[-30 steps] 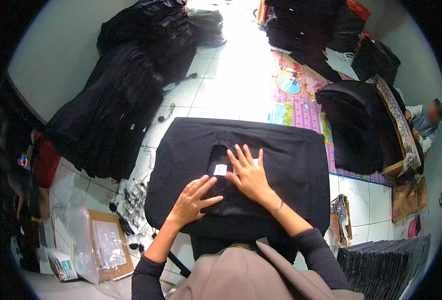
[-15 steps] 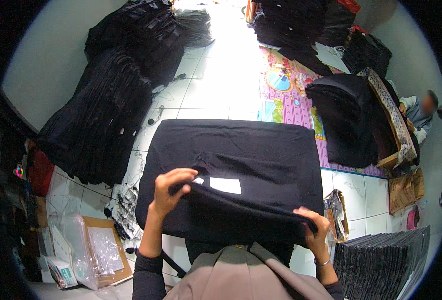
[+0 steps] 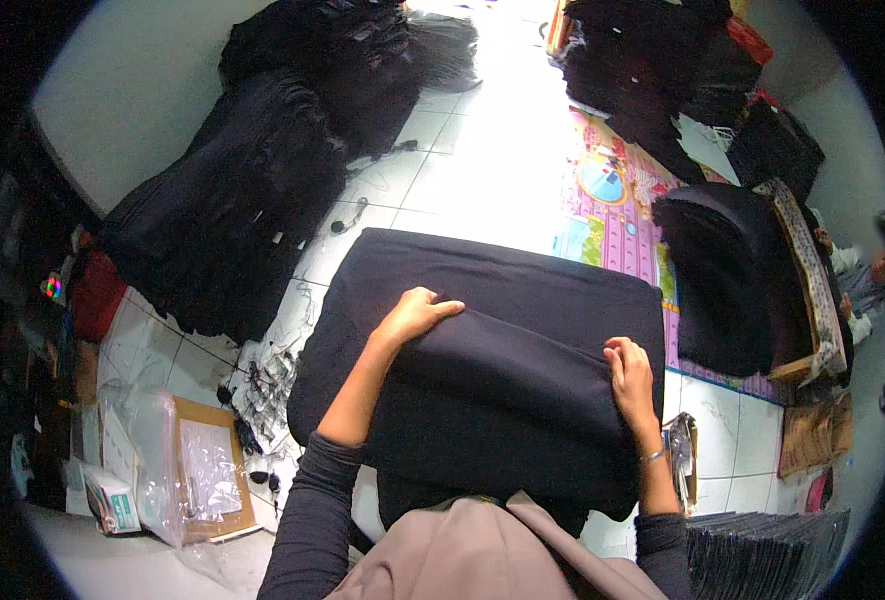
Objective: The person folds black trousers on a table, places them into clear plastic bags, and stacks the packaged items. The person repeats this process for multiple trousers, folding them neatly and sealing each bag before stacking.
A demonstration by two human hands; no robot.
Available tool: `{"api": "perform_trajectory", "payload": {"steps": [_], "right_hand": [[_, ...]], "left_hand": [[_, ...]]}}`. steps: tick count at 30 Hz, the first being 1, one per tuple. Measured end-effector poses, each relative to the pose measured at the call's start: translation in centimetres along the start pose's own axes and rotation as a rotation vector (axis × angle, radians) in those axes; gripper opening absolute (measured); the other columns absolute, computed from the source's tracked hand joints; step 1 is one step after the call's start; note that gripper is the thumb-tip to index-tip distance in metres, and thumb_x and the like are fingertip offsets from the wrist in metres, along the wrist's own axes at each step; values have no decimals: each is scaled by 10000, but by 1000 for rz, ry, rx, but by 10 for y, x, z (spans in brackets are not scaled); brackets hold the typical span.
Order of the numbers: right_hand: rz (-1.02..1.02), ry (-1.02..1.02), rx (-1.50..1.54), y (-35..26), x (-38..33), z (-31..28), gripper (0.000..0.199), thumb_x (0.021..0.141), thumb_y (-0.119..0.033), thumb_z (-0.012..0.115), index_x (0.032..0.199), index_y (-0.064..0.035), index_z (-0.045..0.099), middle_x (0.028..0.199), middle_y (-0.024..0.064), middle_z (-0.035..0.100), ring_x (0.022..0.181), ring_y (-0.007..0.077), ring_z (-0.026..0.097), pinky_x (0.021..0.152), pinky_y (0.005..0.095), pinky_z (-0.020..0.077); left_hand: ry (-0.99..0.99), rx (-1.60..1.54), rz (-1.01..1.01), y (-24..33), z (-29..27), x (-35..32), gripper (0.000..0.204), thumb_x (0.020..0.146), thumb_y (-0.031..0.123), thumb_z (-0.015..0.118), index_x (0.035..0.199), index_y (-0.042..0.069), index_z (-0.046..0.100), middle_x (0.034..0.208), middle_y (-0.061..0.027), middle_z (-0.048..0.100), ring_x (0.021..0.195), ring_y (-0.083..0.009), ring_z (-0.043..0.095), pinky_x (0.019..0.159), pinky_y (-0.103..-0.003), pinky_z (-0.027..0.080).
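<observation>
Black garment (image 3: 492, 400) lies long axis left-right, both hands (image 3: 417, 315) (image 3: 630, 372) gripping its folded edge.

Your head camera looks steeply down from close above onto the bench (image 3: 602, 290); your forearms enter from its lower edge.

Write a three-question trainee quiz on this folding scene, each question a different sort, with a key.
1. True or false: both hands grip the folded edge of the black garment.
2. Which lies on the floor at the person's left? A) a cardboard sheet in clear plastic B) a bicycle C) a ladder
3. Fill in: beyond the garment, on the right, lies a colourful pink ____.

Key:
1. True; the left hand and right hand each pinch the fold.
2. A
3. mat
</observation>
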State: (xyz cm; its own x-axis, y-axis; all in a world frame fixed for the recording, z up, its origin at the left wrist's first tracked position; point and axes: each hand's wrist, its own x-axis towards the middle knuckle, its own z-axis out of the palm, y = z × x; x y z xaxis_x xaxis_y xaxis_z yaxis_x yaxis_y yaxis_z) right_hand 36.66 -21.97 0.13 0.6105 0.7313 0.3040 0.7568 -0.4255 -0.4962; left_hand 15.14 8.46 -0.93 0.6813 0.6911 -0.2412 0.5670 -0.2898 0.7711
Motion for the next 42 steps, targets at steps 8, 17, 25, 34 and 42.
{"api": "perform_trajectory", "payload": {"steps": [8, 17, 25, 34, 42], "right_hand": [[-580, -420, 438, -104, 73, 76, 416, 979, -336, 521, 1380, -225, 504, 914, 161, 684, 860, 323, 673, 776, 393, 523], [-583, -317, 262, -114, 62, 93, 393, 936, -216, 584, 1328, -254, 572, 973, 130, 699, 847, 282, 692, 729, 363, 548], [-561, -341, 245, -121, 62, 93, 393, 939, -156, 565, 1326, -222, 577, 1123, 149, 672, 957, 295, 686, 815, 376, 547], [-558, -345, 264, -114, 62, 94, 381, 946, -158, 554, 1323, -207, 581, 1128, 152, 673, 968, 291, 686, 833, 367, 539], [-583, -361, 365, -112, 63, 91, 369, 945, -197, 570, 1313, -203, 590, 1156, 126, 667, 984, 274, 681, 854, 355, 532]], "left_hand": [[-19, -32, -31, -3, 3, -3, 616, 791, 523, 701, 863, -88, 670, 871, -241, 686, 840, -271, 673, 739, -389, 498], [1239, 239, 271, -96, -132, -162, 286, 951, 72, 444, 1145, -36, 624, 1040, -234, 667, 1014, -383, 636, 894, -406, 483], [1249, 646, -549, -285, -228, -327, 550, 949, 426, 484, 1280, -5, 570, 1227, -245, 606, 1180, -394, 553, 1016, -446, 414], [1600, 250, -329, -330, -244, -339, 183, 788, 155, 757, 888, 12, 705, 800, -85, 691, 693, -176, 631, 664, -300, 495], [1446, -343, -330, -398, -309, -379, 130, 864, 148, 584, 873, 24, 624, 714, -32, 582, 532, -136, 490, 505, -304, 411]]}}
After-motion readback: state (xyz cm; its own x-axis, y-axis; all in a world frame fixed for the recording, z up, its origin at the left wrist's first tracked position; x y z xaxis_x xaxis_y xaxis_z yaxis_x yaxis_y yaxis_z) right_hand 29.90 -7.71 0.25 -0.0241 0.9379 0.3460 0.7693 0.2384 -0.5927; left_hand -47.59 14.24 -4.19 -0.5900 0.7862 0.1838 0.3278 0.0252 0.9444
